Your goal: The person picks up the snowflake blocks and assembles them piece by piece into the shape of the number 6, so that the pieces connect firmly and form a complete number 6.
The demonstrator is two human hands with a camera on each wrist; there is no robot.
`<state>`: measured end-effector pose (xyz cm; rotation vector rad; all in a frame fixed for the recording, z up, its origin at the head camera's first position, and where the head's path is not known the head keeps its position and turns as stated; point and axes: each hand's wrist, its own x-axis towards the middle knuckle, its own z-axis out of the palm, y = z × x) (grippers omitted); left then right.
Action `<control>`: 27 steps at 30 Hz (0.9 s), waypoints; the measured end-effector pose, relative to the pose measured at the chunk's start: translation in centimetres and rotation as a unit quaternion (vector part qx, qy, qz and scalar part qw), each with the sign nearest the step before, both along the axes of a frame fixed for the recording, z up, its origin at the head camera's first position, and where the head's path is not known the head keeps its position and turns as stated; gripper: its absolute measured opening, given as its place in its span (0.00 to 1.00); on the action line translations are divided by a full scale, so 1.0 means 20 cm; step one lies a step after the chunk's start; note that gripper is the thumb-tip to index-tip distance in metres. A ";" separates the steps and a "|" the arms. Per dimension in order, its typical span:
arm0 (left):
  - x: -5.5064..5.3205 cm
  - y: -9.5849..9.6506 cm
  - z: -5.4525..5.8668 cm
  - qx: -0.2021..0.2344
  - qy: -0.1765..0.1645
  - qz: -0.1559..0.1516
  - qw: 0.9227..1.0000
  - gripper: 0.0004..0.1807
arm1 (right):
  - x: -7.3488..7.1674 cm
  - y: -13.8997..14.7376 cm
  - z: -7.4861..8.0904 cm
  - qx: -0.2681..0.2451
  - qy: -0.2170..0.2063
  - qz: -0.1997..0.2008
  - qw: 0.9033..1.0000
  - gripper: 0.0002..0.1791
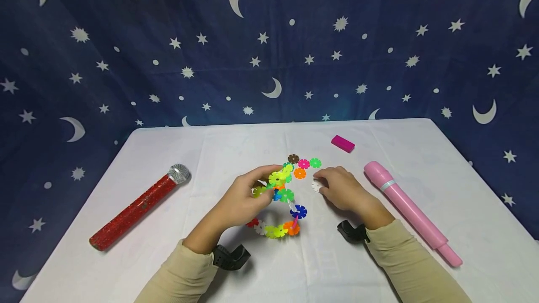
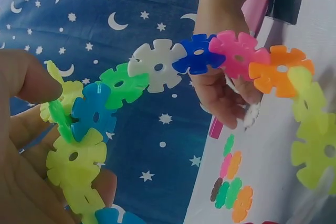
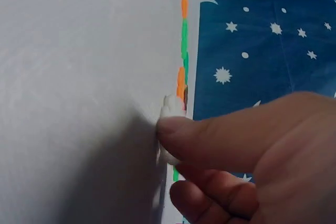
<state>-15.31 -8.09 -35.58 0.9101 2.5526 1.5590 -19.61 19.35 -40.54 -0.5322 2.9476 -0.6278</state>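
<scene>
A chain of interlocked coloured plastic flower discs (image 1: 281, 202) curves up from the white table (image 1: 236, 153). My left hand (image 1: 246, 198) grips its upper end, fingers round the yellow-green discs (image 2: 71, 156). The chain arcs through green, white, blue, pink and orange discs (image 2: 199, 56). My right hand (image 1: 343, 188) lies on the table just right of it and pinches a loose white disc (image 1: 316, 185), thumb pressed on the white disc (image 3: 170, 111). Several loose discs (image 1: 304, 165) lie flat beyond the hands.
A red glittery toy microphone (image 1: 136, 209) lies at the left. A pink toy microphone (image 1: 406, 207) lies at the right. A small magenta block (image 1: 343, 143) sits further back. A dark blue star-and-moon cloth (image 1: 269, 41) hangs behind the table.
</scene>
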 end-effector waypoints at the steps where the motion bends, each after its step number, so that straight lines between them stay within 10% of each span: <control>1: 0.00 0.00 0.00 -0.002 0.001 -0.001 1.000 0.28 | 0.00 0.00 0.00 0.001 -0.002 -0.001 1.000 0.19; 9: 0.01 0.01 0.02 -0.016 0.010 0.013 1.000 0.25 | 0.02 0.00 0.07 -0.135 -0.004 0.000 0.991 0.06; 19: 0.02 0.01 0.04 -0.016 0.093 0.070 0.993 0.20 | 0.16 -0.07 0.25 -0.384 0.032 0.041 0.922 0.04; 27: 0.03 0.03 0.03 -0.006 0.090 0.035 0.995 0.20 | 0.23 -0.11 0.29 -0.464 0.119 0.106 0.871 0.15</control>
